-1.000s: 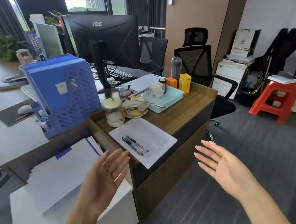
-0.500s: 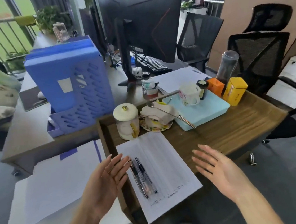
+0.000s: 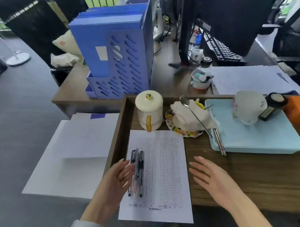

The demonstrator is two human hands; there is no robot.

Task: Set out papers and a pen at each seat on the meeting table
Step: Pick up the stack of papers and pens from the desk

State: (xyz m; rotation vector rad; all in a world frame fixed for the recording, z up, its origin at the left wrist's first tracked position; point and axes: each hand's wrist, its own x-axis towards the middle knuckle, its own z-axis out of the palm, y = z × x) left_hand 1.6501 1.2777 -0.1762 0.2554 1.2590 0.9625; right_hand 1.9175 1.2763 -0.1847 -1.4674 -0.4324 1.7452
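A printed sheet of paper with table grids (image 3: 162,174) lies on the raised wooden desk (image 3: 252,180), its near edge hanging over the front. A few dark pens (image 3: 139,173) lie side by side on the sheet's left part. My left hand (image 3: 116,186) is open at the sheet's left edge, fingertips next to the pens. My right hand (image 3: 212,178) is open, hovering just right of the sheet over the desk. Neither hand holds anything.
A white lidded mug (image 3: 150,111), a plate with tissue and a spoon (image 3: 188,122), and a light blue tray (image 3: 254,140) with a cup stand behind the sheet. A blue file rack (image 3: 119,50), a monitor and a keyboard stand further back. White sheets (image 3: 72,152) lie lower left.
The view has come closer and tilted down over the desk. Both hands have moved forward to either side of the sheet; the left fingers now reach the pens.
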